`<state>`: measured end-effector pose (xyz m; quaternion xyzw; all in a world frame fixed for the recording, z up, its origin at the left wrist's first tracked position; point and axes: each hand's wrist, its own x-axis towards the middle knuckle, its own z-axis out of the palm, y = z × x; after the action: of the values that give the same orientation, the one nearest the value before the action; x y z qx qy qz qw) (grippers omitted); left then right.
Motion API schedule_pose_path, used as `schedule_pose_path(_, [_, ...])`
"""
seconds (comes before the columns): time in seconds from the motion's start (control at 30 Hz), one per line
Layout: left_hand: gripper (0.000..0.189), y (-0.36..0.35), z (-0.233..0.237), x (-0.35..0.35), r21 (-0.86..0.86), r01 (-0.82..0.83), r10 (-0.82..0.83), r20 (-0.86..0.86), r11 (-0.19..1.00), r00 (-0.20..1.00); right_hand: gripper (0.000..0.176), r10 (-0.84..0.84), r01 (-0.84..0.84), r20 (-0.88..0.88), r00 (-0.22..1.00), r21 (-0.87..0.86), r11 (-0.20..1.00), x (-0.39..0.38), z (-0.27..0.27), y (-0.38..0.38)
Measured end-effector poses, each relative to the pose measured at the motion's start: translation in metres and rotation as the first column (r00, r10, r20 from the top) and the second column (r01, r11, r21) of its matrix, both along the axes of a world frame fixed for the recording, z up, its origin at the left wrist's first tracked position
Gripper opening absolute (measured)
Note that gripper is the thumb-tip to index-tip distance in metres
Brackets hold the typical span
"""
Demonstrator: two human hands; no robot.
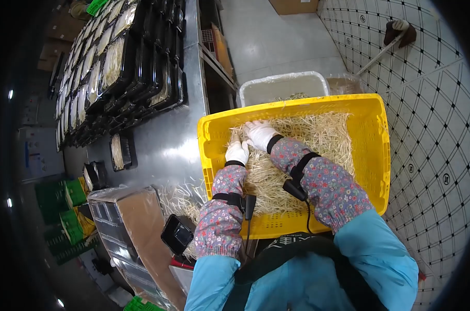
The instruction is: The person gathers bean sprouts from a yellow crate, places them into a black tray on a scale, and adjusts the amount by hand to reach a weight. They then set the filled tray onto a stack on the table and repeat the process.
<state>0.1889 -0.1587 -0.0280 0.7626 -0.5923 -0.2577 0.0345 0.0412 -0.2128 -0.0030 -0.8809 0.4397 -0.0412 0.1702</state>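
Note:
A yellow plastic crate (293, 105) in front of me holds a deep heap of pale, thin bean sprouts (276, 181). Both my hands wear white gloves and work close together in its far left corner. My left hand (237, 153) points away from me, its fingers closed around a tuft of sprouts and partly covered by them. Just right of it, my right hand (261, 135) reaches leftward, fingers stretched out over the sprouts near the far wall. Its fingertips are partly sunk among the strands.
Stacked black trays (141, 67) filled with sprouts stand on the metal table (167, 140) at left. Loose sprouts lie beside the crate, near an unfilled black tray (177, 234) and a cardboard box (139, 220) of trays. A whitish tub (281, 85) stands beyond the crate.

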Motion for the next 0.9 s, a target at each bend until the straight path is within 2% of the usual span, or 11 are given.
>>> schedule_pose_path(0.07, [0.049, 0.025, -0.016, 0.003, -0.072, 0.136, -0.136, 0.007, 0.988, 0.991, 0.049, -0.085, 0.084, 0.029, 0.996, 0.057, 0.995, -0.015, -0.019, 0.021])
schedule_pose_path(0.1, [0.044, 0.046, -0.017, 0.002, -0.165, 0.160, -0.171, -0.058, 0.973, 0.984, 0.053, -0.008, 0.012, -0.021, 1.000, 0.206, 0.978, -0.027, -0.005, 0.028])
schedule_pose_path(0.2, [0.049, 0.114, 0.054, -0.015, -0.143, 0.356, -0.370, -0.093, 0.924, 0.924, 0.057, 0.121, -0.127, 0.049, 0.991, 0.132, 0.983, -0.070, 0.048, 0.093])
schedule_pose_path(0.3, [0.094, 0.175, 0.086, -0.011, 0.000, 0.538, -0.525, -0.218, 0.843, 0.822, 0.087, 0.254, -0.262, 0.093, 0.963, 0.076, 0.962, -0.109, 0.072, 0.163])
schedule_pose_path(0.33, [0.111, 0.188, 0.085, -0.009, 0.078, 0.581, -0.554, -0.219, 0.810, 0.803, 0.099, 0.324, -0.319, -0.012, 0.946, 0.130, 0.939, -0.118, 0.079, 0.177])
schedule_pose_path(0.5, [0.122, 0.158, 0.101, -0.030, 0.280, 0.644, -0.672, 0.005, 0.712, 0.740, 0.101, 0.295, -0.295, -0.128, 0.947, 0.015, 0.955, -0.117, 0.076, 0.184])
schedule_pose_path(0.57, [0.117, 0.128, 0.088, -0.029, 0.304, 0.494, -0.473, -0.143, 0.815, 0.869, 0.099, 0.203, -0.211, 0.085, 0.975, 0.099, 0.972, -0.111, 0.058, 0.157])
schedule_pose_path(0.6, [0.110, 0.123, 0.063, -0.015, 0.093, 0.459, -0.438, -0.186, 0.883, 0.880, 0.098, 0.145, -0.175, 0.186, 0.972, 0.154, 0.972, -0.111, 0.050, 0.142])
schedule_pose_path(0.67, [0.105, 0.101, 0.086, -0.013, 0.114, 0.321, -0.270, -0.325, 0.940, 0.906, 0.093, 0.119, -0.169, 0.203, 0.972, 0.250, 0.953, -0.117, 0.041, 0.106])
schedule_pose_path(0.87, [0.138, 0.145, 0.085, -0.005, 0.115, 0.550, -0.540, -0.108, 0.827, 0.835, 0.128, 0.278, -0.260, -0.086, 0.957, 0.179, 0.949, -0.117, 0.079, 0.149])
schedule_pose_path(0.9, [0.146, 0.145, 0.109, -0.020, 0.298, 0.534, -0.545, -0.050, 0.792, 0.837, 0.128, 0.295, -0.272, -0.143, 0.945, 0.156, 0.949, -0.116, 0.079, 0.166])
